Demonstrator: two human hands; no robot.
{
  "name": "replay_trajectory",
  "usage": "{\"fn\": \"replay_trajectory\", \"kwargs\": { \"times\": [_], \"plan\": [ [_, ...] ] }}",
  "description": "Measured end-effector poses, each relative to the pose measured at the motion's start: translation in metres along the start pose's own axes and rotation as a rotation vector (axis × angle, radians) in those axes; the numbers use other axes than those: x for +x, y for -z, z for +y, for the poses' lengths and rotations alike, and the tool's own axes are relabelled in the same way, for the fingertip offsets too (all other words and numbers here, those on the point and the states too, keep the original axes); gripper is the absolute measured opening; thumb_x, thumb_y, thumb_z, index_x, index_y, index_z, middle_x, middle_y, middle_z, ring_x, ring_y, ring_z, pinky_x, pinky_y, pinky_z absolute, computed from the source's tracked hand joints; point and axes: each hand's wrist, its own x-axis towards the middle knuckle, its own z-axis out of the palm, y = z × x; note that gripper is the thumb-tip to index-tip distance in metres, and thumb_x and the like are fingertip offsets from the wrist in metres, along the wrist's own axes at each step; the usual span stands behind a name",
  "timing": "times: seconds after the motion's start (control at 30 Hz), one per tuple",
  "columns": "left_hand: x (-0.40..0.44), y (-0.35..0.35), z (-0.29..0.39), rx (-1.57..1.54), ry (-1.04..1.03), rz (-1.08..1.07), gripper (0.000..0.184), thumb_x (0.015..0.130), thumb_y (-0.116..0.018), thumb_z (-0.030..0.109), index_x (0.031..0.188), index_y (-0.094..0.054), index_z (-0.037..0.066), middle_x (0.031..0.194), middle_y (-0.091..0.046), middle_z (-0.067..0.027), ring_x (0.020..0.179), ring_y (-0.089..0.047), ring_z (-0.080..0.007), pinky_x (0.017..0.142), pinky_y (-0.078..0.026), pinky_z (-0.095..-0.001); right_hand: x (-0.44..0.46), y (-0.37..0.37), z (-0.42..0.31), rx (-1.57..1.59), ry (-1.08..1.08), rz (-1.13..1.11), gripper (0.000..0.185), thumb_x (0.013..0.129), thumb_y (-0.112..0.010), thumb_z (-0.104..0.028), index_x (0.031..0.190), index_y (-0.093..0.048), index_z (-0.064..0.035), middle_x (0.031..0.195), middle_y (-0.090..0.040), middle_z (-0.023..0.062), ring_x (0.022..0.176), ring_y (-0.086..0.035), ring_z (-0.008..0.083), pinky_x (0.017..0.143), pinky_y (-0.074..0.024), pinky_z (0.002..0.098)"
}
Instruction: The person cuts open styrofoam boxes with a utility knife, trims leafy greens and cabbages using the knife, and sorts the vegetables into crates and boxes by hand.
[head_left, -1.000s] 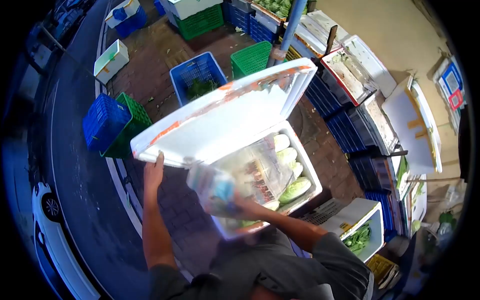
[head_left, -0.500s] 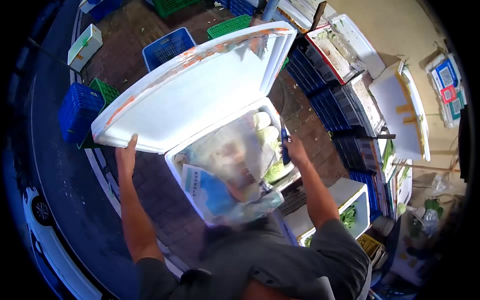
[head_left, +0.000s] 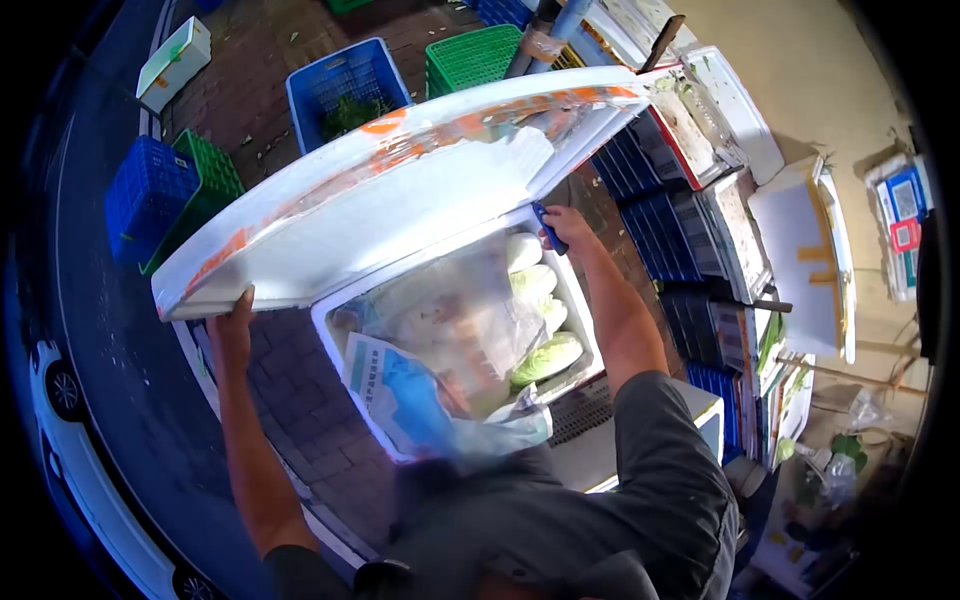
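Gripping blue tool (head_left: 550,230), right hand (head_left: 571,229) has reached far corner of foam box (head_left: 580,325); tool adjoins lid (head_left: 390,220), gripped by left hand (head_left: 232,328).

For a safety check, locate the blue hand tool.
Head view, right of centre: the blue hand tool is in the right hand, at the far right corner of the white foam box.

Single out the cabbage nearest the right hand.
The topmost cabbage in view, just below-left of the right hand; the other cabbages lie farther down the row.
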Motion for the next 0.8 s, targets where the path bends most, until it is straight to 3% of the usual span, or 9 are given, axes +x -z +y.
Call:
{"fn": "replay_trajectory", "kwargs": {
  "times": [0.27, 0.37, 0.57, 0.6, 0.63, 0.8],
  "plan": [
    [0.000, 0.000, 0.000, -0.047, -0.070, 0.025, 0.033, 0.093, -0.067, 0.018, 0.116, -0.061, -0.005, 0.099, -0.063, -0.0078, 0.081, -0.055, -0.0144, 0.068, -0.048, -0.0288, -0.006, -0.037, 0.008, 0.004, -0.005, -0.136, 0.038, 0.096, -0.056, -0.010, 0.129, -0.050, 0.0060, 0.082, -0.064, 0.0161, 0.057, -0.063, 0.0229, 0.052, -0.0575, 0.0360],
    [0.000, -0.001, 0.004, -0.024, -0.049, 0.054, 0.030, 0.093, -0.067, 0.017, 0.112, -0.062, -0.006, 0.095, -0.063, -0.0082, 0.079, -0.056, -0.0142, 0.067, -0.048, -0.0283, -0.002, -0.056, 0.014, 0.060, 0.016, -0.092, 0.035, 0.095, -0.055, -0.008, 0.127, -0.051, 0.0063, 0.080, -0.064, 0.0152, 0.056, -0.062, 0.0228, 0.052, -0.0568, 0.0357],
    [-0.004, 0.001, 0.017, 0.012, -0.092, 0.053, 0.029, 0.091, -0.068, 0.016, 0.110, -0.062, -0.006, 0.096, -0.065, -0.0098, 0.078, -0.058, -0.0154, 0.067, -0.049, -0.0303, -0.024, -0.136, 0.016, -0.018, 0.010, -0.299, 0.038, 0.094, -0.056, -0.010, 0.127, -0.051, 0.0076, 0.076, -0.063, 0.0140, 0.054, -0.061, 0.0201, 0.051, -0.0551, 0.0352],
    [-0.005, 0.001, 0.019, 0.003, -0.095, 0.045, 0.028, 0.091, -0.068, 0.016, 0.110, -0.063, -0.005, 0.096, -0.065, -0.0100, 0.078, -0.059, -0.0158, 0.067, -0.050, -0.0307, -0.024, -0.152, 0.023, -0.111, 0.088, -0.327, 0.038, 0.093, -0.056, -0.010, 0.127, -0.052, 0.0075, 0.079, -0.063, 0.0143, 0.056, -0.062, 0.0197, 0.050, -0.0542, 0.0336],
    [-0.004, 0.000, 0.022, 0.014, -0.037, 0.052, 0.027, 0.091, -0.068, 0.014, 0.109, -0.063, -0.006, 0.094, -0.065, -0.0096, 0.080, -0.058, -0.0149, 0.068, -0.049, -0.0301, -0.023, -0.168, 0.028, -0.084, 0.060, -0.338, 0.039, 0.092, -0.056, -0.010, 0.127, -0.053, 0.0074, 0.080, -0.064, 0.0145, 0.056, -0.062, 0.0197, 0.050, -0.0541, 0.0332],
    [0.005, 0.002, 0.010, -0.051, -0.157, 0.012, 0.028, 0.091, -0.069, 0.013, 0.110, -0.063, -0.006, 0.095, -0.066, -0.0088, 0.084, -0.058, -0.0137, 0.074, -0.048, -0.0307, -0.046, -0.251, 0.023, -0.005, -0.020, -0.399, 0.041, 0.092, -0.058, -0.011, 0.128, -0.052, 0.0062, 0.082, -0.064, 0.0149, 0.058, -0.063, 0.0199, 0.051, -0.0547, 0.0331]
  ]
}}
